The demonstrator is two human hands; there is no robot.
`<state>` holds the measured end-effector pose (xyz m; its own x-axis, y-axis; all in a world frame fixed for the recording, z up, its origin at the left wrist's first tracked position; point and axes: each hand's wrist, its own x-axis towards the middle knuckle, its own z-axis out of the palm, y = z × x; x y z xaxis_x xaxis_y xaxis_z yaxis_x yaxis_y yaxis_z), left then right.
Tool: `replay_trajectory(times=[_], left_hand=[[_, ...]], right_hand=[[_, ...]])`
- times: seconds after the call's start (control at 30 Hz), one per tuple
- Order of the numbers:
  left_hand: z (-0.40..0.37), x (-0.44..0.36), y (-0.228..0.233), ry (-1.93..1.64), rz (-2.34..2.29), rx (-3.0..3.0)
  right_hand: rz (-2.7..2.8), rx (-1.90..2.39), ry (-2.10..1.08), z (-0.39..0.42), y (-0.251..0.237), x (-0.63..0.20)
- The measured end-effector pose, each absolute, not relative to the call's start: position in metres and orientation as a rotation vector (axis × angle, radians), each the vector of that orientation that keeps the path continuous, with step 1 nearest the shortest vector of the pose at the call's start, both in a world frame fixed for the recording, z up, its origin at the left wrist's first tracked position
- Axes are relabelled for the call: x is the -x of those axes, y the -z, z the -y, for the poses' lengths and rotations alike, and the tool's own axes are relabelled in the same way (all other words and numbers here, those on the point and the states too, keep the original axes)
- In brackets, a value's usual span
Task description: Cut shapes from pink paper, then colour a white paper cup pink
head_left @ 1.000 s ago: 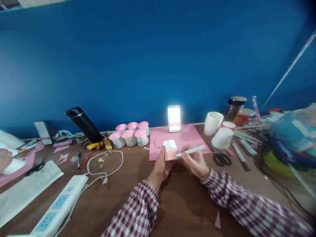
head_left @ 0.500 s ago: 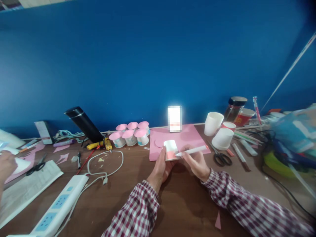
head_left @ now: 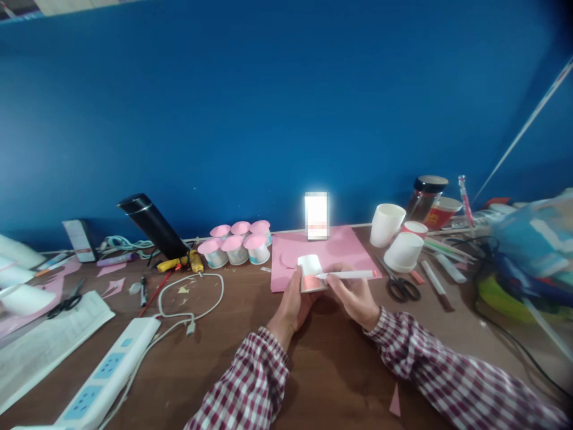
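Observation:
My left hand (head_left: 292, 303) grips a small upturned paper cup (head_left: 310, 267) with a white top and a pink band round its lower part. In my right hand (head_left: 353, 297) lies a white pen (head_left: 347, 275), nearly level, with its tip touching the cup's pink band. Both hands rest at the near edge of a pink paper sheet (head_left: 344, 246) on the brown table (head_left: 326, 364). A lit phone (head_left: 316, 215) stands upright at the far edge of the sheet, against the blue wall.
Several pink-topped cups (head_left: 235, 242) cluster left of the sheet. White cups (head_left: 403, 251), black scissors (head_left: 401, 285), a dark jar (head_left: 424, 194) and cables lie to the right. A power strip (head_left: 105, 373), a white cable (head_left: 192, 298) and a black flask (head_left: 152, 224) are on the left.
The pen has tipped down from a slant to nearly level against the cup. Another person's hand at the far left edge has gone out of view.

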<state>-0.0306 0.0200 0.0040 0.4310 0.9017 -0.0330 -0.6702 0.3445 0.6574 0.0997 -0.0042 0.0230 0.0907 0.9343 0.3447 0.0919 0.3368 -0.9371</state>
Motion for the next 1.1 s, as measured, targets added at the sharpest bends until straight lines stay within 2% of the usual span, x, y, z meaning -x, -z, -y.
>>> replay_trajectory(times=[1.1], left_hand=[[-0.0211, 0.0306, -0.0014, -1.108, -0.453, -0.628]], right_hand=[[1.285, 1.053, -0.793, 0.003, -0.0252, -0.1007]])
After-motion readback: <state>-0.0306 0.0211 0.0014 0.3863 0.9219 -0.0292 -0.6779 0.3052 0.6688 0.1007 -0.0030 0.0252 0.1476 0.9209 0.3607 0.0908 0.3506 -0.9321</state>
